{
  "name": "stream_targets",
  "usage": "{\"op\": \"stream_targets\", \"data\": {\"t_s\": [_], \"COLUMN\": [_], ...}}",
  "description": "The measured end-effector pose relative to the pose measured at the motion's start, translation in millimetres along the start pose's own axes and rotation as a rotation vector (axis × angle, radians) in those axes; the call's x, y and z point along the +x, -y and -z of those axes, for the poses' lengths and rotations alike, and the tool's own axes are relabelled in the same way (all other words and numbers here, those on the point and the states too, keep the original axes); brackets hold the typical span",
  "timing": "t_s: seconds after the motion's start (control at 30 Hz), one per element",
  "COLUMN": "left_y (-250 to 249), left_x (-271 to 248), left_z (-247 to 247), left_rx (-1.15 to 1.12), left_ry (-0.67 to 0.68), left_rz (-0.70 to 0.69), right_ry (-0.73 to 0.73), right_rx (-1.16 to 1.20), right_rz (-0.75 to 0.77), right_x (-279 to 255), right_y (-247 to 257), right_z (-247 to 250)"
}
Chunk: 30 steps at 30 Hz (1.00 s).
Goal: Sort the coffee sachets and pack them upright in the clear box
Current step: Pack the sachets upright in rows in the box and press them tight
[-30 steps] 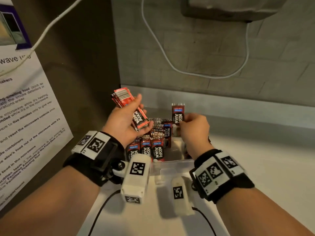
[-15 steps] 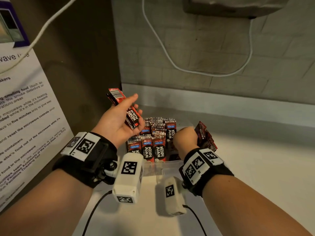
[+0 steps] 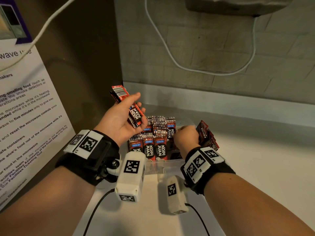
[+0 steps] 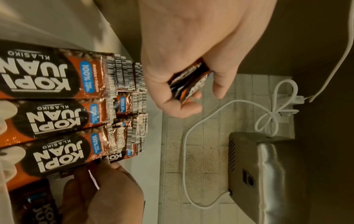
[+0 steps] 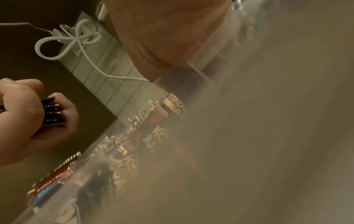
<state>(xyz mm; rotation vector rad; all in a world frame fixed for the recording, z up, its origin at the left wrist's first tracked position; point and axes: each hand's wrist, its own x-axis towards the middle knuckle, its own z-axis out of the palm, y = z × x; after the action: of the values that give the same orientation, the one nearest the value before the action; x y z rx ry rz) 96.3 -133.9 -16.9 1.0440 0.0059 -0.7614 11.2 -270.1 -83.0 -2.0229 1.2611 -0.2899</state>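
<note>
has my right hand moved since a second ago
Yes. The right hand has dropped from above the packed sachets to the right end of the clear box, low beside them.

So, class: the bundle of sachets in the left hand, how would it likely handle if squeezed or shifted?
The sachets look thin and glossy, so probably light, bendy and apt to slide apart. The left hand curls round several, likely keeping them aligned.

Sachets (image 4: 47,125) read "KOPI JUAN KLASIKO"; poster (image 3: 25,116), perhaps "microwave".
</note>
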Motion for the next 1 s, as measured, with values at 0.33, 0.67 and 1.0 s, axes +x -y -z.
{"op": "stream_targets", "data": {"t_s": [0.33, 0.67, 1.0], "left_y": [0.2, -0.4, 1.0], "left_x": [-2.4, -4.0, -3.3], "left_z": [-1.5, -3.0, -4.8], "left_rx": [0.007, -0.012, -0.025], "left_ry": [0.007, 0.029, 0.044], "left_rz": [-0.003, -0.006, -0.003], "right_ry": [-0.013, 0.270, 0.266], "right_rx": [0.064, -0.510, -0.759], "right_rz": [-0.031, 0.153, 0.390], "right_x": [-3.3, -22.5, -33.7], "right_y": [2.6, 7.8, 4.2], "right_z": [0.5, 19.4, 29.2]}}
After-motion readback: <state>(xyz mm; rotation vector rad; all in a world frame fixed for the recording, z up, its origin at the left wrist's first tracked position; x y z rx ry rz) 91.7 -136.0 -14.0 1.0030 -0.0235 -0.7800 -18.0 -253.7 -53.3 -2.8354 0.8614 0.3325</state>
